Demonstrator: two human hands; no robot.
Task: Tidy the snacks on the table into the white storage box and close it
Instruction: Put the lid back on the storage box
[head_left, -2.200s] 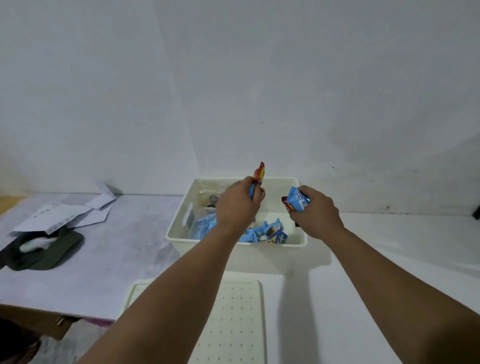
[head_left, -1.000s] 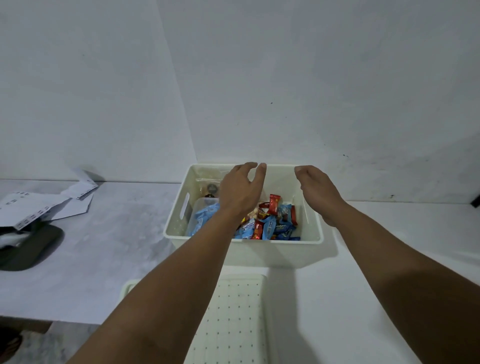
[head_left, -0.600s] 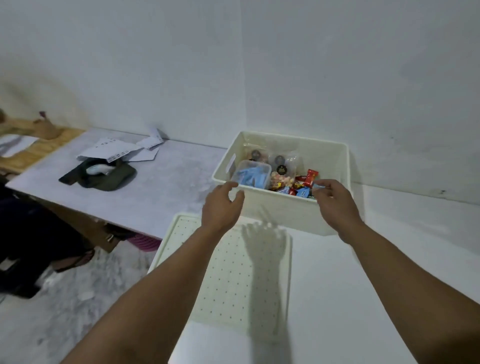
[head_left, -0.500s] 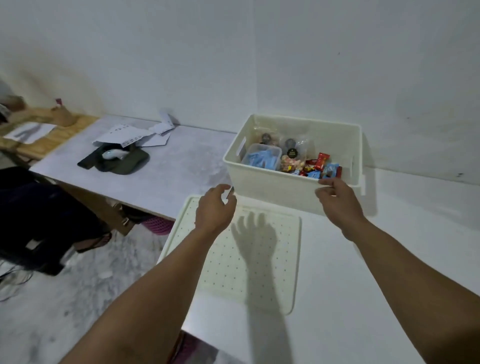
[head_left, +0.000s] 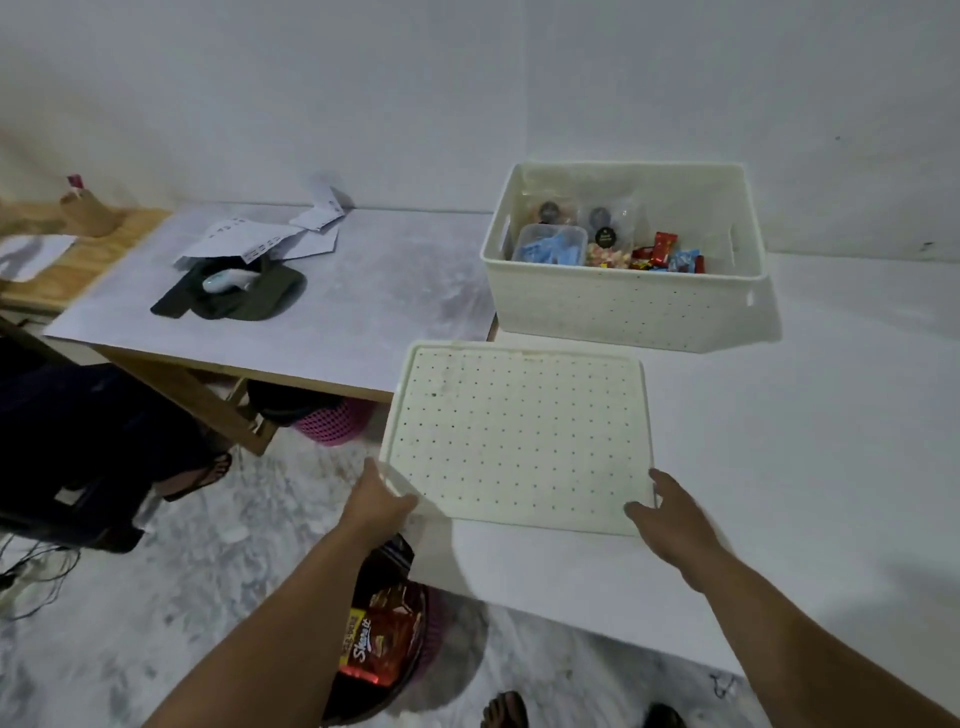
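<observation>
1. The white table (head_left: 810, 467) fills the right of the view; a second, grey-topped table (head_left: 363, 312) adjoins it on the left.
2. The white storage box (head_left: 623, 306) stands open at the back of the white table, near the wall, with its left end at the seam between the two tables.
3. The dotted white lid (head_left: 519, 441) lies flat on the white table just in front of the box, apart from it, its left edge hanging over the table's edge.
4. A dark green cap (head_left: 244, 301) and loose papers (head_left: 260, 239) lie on the grey table, well apart from the box.
5. The left hand (head_left: 376, 504) grips the lid's near-left corner, fingers curled under it and thumb on top.
6. The right hand (head_left: 670, 514) is at the lid's near-right corner, thumb resting on the top and fingers loosely spread; a closed grip cannot be told.
7. The snacks (head_left: 660, 254) lie inside the box: red and blue wrappers to the right, a clear tub (head_left: 550, 244) of blue packets to the left, and clear bags behind.
8. A red snack bag (head_left: 379, 639) sits in a basket on the floor beneath the left forearm.
</observation>
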